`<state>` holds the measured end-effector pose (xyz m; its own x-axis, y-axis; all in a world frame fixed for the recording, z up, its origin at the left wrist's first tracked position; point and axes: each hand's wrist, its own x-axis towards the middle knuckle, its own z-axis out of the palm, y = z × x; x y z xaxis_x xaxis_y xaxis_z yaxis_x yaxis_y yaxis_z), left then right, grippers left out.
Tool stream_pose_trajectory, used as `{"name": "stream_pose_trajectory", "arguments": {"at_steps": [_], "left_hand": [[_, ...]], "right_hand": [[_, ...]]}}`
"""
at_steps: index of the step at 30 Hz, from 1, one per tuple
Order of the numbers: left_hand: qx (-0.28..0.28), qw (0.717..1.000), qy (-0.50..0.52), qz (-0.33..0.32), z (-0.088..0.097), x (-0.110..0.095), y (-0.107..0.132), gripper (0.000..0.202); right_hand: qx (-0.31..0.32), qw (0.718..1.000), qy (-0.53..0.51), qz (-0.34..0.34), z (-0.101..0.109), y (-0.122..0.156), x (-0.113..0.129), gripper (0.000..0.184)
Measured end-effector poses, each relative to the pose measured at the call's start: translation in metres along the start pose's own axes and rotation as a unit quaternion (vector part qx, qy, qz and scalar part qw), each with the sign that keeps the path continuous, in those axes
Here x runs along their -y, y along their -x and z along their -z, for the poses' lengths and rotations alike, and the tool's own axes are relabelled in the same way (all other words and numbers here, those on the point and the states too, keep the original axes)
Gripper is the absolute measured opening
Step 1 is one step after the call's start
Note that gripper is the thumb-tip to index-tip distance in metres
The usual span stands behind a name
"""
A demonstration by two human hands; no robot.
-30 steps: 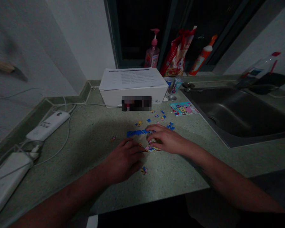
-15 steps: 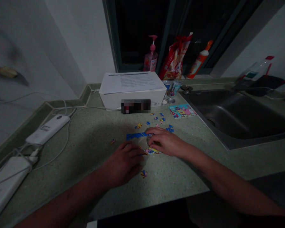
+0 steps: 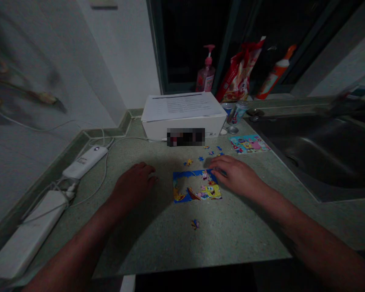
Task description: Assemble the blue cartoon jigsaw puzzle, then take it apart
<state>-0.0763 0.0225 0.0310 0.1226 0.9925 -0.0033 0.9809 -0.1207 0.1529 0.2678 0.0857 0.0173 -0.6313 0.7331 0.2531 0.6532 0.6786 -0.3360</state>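
Note:
A partly assembled jigsaw puzzle [image 3: 214,192] with a cartoon picture and a blue border lies on the counter. Its frame surrounds a gap in the middle where the counter shows. Left of it, my left hand [image 3: 135,180] has its fingers curled at a small loose puzzle piece [image 3: 157,178], which shows at the fingertips. My right hand [image 3: 235,172] rests by the puzzle's upper right corner, thumb apart from the fingers; what lies under it is hidden. Several loose pieces [image 3: 201,159] are scattered beyond the puzzle, and one piece [image 3: 195,224] lies nearer to me.
Behind the pieces stands a white box [image 3: 158,127] with a printed sheet on top. A cartoon picture card [image 3: 250,144] lies beside the sink [image 3: 304,190]. Cans [image 3: 239,112] stand by the box. White power strips [image 3: 85,161] with cables run along the left.
My left hand has moved left, off the puzzle to the loose piece. My right hand has drawn back to the puzzle's right edge, uncovering the frame. The view has shifted left.

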Motion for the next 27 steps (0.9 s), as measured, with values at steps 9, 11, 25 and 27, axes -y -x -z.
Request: {"name": "stream_pose_trajectory", "arguments": {"at_steps": [9, 11, 25, 27], "left_hand": [[0.112, 0.994, -0.003, 0.019, 0.003, -0.009, 0.0, 0.031], [0.116, 0.993, 0.002, 0.012, 0.002, -0.009, -0.002, 0.03], [0.095, 0.994, 0.062, 0.008, -0.004, 0.002, -0.005, 0.023], [0.105, 0.993, 0.057, 0.008, -0.003, 0.002, -0.006, 0.022]], "right_hand": [[0.047, 0.995, 0.047, -0.077, 0.002, 0.0, 0.002, 0.023], [0.048, 0.995, 0.046, -0.077, 0.001, 0.0, 0.003, 0.023], [0.035, 0.997, 0.035, -0.066, -0.004, 0.001, 0.002, 0.02], [0.039, 0.996, 0.038, -0.065, -0.003, 0.0, 0.003, 0.02]]}}
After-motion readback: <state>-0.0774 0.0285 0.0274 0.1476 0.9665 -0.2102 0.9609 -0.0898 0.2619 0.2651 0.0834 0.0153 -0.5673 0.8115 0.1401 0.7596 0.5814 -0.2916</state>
